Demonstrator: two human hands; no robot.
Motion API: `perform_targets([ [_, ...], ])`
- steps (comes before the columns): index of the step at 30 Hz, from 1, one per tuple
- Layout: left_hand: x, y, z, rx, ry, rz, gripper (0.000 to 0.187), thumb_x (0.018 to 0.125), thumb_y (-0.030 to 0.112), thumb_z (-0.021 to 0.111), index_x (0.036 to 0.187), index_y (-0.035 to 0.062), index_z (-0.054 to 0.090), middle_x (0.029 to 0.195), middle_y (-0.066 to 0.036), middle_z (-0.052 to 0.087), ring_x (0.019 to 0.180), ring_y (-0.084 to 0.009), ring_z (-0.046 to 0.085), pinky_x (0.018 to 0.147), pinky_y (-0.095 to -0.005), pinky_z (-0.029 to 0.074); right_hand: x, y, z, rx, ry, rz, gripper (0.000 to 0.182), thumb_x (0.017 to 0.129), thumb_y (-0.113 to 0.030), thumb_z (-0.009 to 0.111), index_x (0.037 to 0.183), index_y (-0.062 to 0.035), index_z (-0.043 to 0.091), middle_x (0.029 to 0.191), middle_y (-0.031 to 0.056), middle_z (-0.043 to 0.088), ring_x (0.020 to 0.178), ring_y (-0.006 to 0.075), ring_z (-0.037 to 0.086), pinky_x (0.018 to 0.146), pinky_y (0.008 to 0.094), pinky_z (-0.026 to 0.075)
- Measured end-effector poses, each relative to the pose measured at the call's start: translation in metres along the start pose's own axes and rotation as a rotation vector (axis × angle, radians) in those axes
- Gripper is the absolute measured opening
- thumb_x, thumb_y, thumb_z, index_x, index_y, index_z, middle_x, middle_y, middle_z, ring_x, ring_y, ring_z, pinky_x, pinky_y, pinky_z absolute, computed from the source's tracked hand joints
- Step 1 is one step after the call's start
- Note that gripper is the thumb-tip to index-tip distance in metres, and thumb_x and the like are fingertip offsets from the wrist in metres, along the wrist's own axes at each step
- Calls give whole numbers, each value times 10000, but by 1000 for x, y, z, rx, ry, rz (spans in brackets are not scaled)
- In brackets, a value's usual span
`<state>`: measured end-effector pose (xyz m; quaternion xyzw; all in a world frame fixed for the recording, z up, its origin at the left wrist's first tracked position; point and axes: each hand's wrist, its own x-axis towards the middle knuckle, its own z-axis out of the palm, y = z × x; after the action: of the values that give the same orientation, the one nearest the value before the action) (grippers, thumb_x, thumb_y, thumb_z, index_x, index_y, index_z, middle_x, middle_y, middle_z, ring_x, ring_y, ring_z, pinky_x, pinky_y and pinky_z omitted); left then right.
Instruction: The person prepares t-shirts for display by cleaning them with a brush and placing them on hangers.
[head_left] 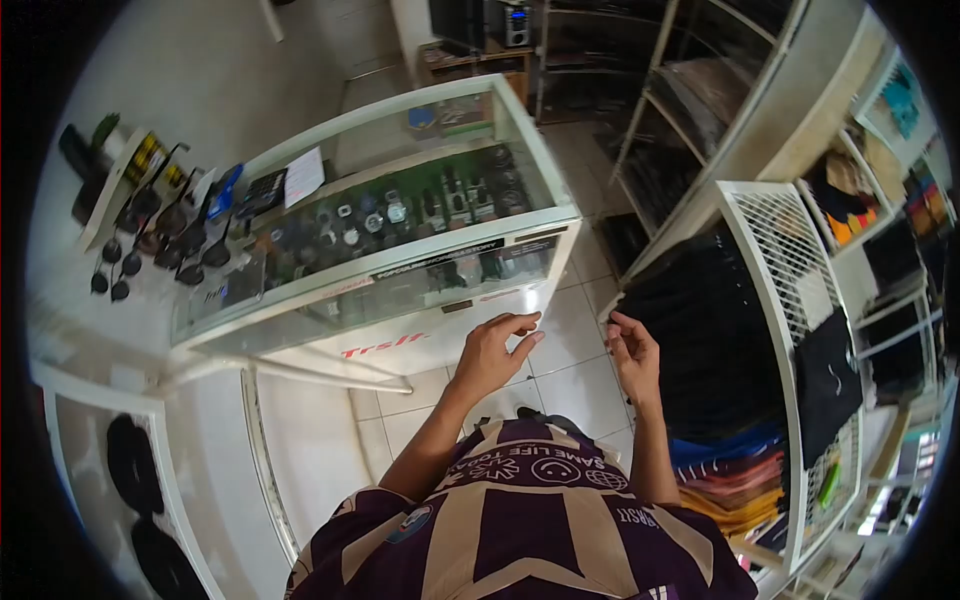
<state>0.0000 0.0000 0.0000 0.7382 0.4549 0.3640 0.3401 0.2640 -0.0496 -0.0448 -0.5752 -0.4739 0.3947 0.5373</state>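
Note:
My left hand (490, 355) is raised in front of the glass display counter (420, 290), fingers bent and the thumb apart, with nothing in it. My right hand (635, 355) is up beside the rack of black clothes (705, 320), its fingertips right at the clothes' near edge in this view. Its fingers are half curled, the thumb a little apart, and no object shows in them. Between the two hands the tiled floor (570, 330) is visible. Rows of watches (375, 220) lie inside the counter under the glass.
Sunglasses (165, 235) hang at the counter's left end, near a calculator (262, 193) and a white paper (304, 178). Folded coloured clothes (730, 490) sit low in the rack at right. Black caps (135, 465) hang at lower left. Metal shelves (690, 100) stand behind.

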Motion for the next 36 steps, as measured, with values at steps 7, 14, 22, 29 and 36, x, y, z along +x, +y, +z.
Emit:
perform_targets([
  [7, 2, -1, 40, -110, -293, 190, 300, 935, 146, 771, 1211, 32, 743, 1020, -152, 775, 926, -268, 764, 824, -357, 582, -81, -9, -34, -43, 386, 97, 297, 1038, -109, 670, 1314, 3, 669, 1011, 19, 690, 883, 90, 649, 815, 244, 538],
  [14, 7, 44, 113, -260, -570, 315, 288, 929, 128, 763, 1177, -15, 732, 991, -171, 765, 895, -291, 758, 811, -371, 584, -159, -37, -90, -100, 712, 139, 319, 1033, -105, 671, 1328, 18, 655, 1026, 37, 699, 917, 100, 660, 822, 248, 550],
  [22, 63, 153, 237, -391, -731, 481, 278, 933, 120, 771, 1177, -10, 740, 981, -153, 758, 889, -298, 750, 801, -377, 579, -201, -30, -227, -357, 1159, -5, 316, 1002, -96, 704, 1306, -11, 680, 1035, 52, 682, 878, 98, 617, 779, 236, 509],
  [29, 97, 265, 351, -301, -501, 804, 250, 936, 174, 770, 1126, 12, 762, 1024, -146, 753, 985, -351, 689, 868, -433, 543, -235, -63, -356, -1294, 1524, 184, 407, 942, -205, 725, 1339, -124, 697, 1372, 194, 597, 1272, 382, 551, 1099, 503, 394],
  [36, 65, 312, 437, -224, -619, 987, 265, 921, 196, 774, 1133, 37, 776, 1060, -126, 741, 1035, -322, 671, 928, -434, 520, -284, -26, -428, -1302, 1429, 438, 462, 951, -258, 707, 1406, -195, 665, 1379, 215, 592, 1259, 402, 547, 1073, 524, 376],
])
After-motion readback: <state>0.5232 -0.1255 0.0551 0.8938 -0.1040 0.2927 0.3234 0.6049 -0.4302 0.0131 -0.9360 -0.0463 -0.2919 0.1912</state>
